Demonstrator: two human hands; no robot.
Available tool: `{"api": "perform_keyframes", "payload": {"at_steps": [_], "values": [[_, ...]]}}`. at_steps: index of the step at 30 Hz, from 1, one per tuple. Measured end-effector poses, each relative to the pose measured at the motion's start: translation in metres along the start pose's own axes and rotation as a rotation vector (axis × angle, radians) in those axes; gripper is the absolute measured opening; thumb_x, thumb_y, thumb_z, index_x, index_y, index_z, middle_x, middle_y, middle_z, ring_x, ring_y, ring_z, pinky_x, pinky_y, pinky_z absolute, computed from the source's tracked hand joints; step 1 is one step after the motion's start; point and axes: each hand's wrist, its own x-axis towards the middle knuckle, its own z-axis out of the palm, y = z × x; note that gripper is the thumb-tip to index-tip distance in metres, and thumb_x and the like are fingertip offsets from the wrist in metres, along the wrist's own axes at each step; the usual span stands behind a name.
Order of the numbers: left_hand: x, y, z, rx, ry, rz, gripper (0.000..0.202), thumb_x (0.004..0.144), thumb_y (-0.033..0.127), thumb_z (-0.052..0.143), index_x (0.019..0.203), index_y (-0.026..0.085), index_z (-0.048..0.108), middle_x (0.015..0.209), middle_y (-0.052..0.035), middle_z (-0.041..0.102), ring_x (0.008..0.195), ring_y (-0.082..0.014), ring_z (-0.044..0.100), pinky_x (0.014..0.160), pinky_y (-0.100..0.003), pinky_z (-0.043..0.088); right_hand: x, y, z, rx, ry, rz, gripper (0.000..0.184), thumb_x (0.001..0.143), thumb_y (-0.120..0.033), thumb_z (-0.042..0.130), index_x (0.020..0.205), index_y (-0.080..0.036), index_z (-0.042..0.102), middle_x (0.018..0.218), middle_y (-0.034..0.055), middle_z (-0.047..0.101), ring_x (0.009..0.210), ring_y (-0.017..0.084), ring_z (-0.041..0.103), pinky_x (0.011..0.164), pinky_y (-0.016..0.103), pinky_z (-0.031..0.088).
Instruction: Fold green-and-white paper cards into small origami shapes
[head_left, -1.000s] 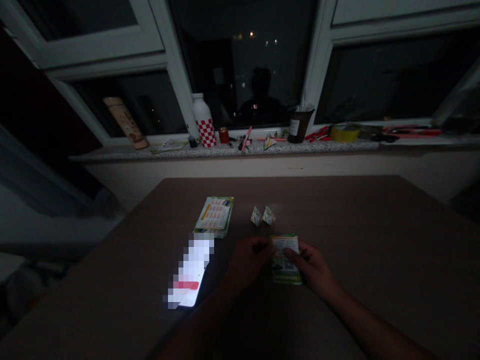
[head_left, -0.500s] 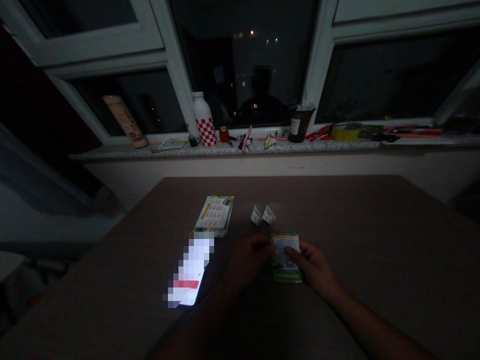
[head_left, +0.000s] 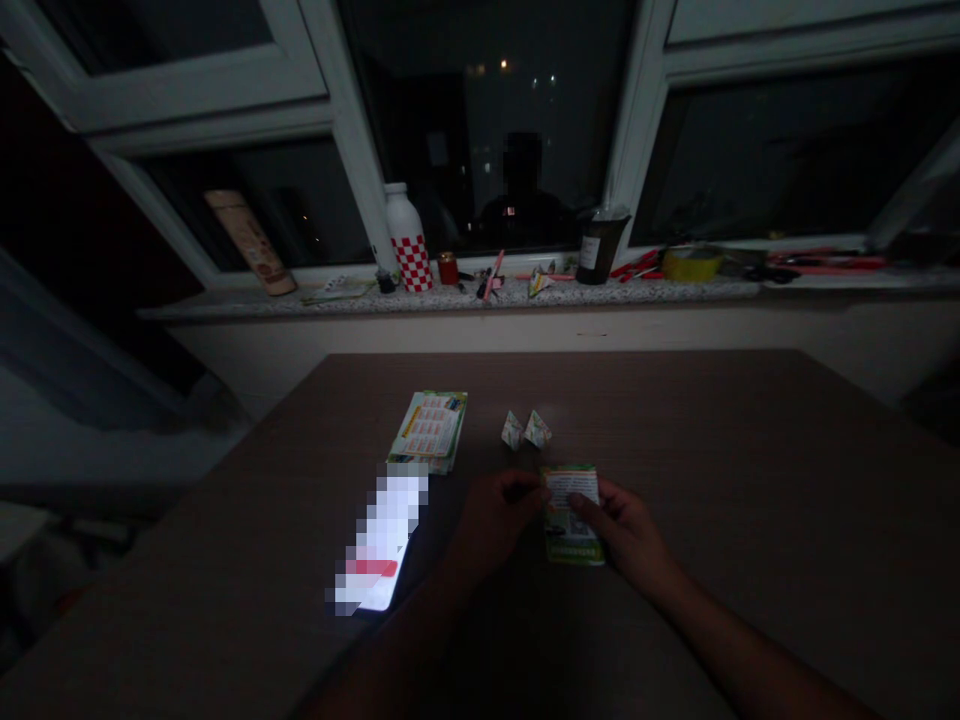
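A green and white printed paper (head_left: 574,547), apparently folded to a small rectangle, is held just above or on the dark table. My right hand (head_left: 628,530) grips its right edge, thumb on top and fingers beneath. At the upper left edge, the thumb and fingertips of my left hand (head_left: 491,518) pinch the same paper. Just beyond it stand two small folded paper pieces (head_left: 512,431) with pointed tops, side by side. Left of them lies a stack of printed leaflets (head_left: 429,428). A lit phone (head_left: 390,535) rests beside my left forearm, its screen blurred out.
The brown table (head_left: 675,410) reaches to the wall under a window. On the stone sill (head_left: 337,304) stand a tan flask (head_left: 251,243), a checked white bottle (head_left: 409,240), a small red jar (head_left: 448,268), a dark cup (head_left: 598,248) and a yellow tape roll (head_left: 691,265).
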Motion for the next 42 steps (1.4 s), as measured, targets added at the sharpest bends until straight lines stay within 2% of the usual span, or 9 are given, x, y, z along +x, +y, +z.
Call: {"api": "perform_keyframes", "payload": {"at_steps": [21,30,36,42], "values": [[0.000,-0.002,0.000,0.009,-0.024,0.027,0.016,0.076,0.029,0.062,0.081,0.015,0.068,0.074,-0.0016,0.067,0.067,-0.0148,0.059,0.062,-0.024,0.042,0.001,0.002,-0.002,0.027,-0.011,0.005,0.027,0.074,-0.039,0.070,0.092,-0.019,0.067,0.077,0.0029,0.073,0.064,0.019,0.067,0.064,0.032,0.051],[0.000,-0.002,0.000,0.014,-0.027,0.020,0.019,0.076,0.031,0.061,0.084,0.015,0.068,0.078,-0.0032,0.068,0.072,-0.0171,0.061,0.065,-0.026,0.044,0.000,0.003,-0.003,-0.007,0.002,0.016,0.030,0.074,-0.041,0.070,0.094,-0.019,0.068,0.078,0.0036,0.074,0.064,0.019,0.068,0.063,0.031,0.051],[0.004,-0.004,-0.001,0.035,0.012,-0.001,0.018,0.076,0.031,0.061,0.078,0.015,0.068,0.074,-0.0033,0.068,0.067,-0.0167,0.060,0.062,-0.026,0.043,0.004,-0.003,-0.006,0.007,-0.076,0.049,0.027,0.073,-0.036,0.072,0.093,-0.018,0.068,0.083,0.0048,0.074,0.069,0.019,0.069,0.069,0.032,0.051],[0.010,-0.011,0.000,0.009,0.012,-0.013,0.017,0.074,0.030,0.061,0.078,0.015,0.068,0.073,-0.0024,0.068,0.067,-0.0168,0.060,0.062,-0.026,0.044,0.010,-0.003,-0.011,-0.001,-0.054,0.062,0.031,0.067,-0.033,0.076,0.093,-0.016,0.068,0.086,0.0068,0.074,0.075,0.021,0.069,0.074,0.035,0.051]]}}
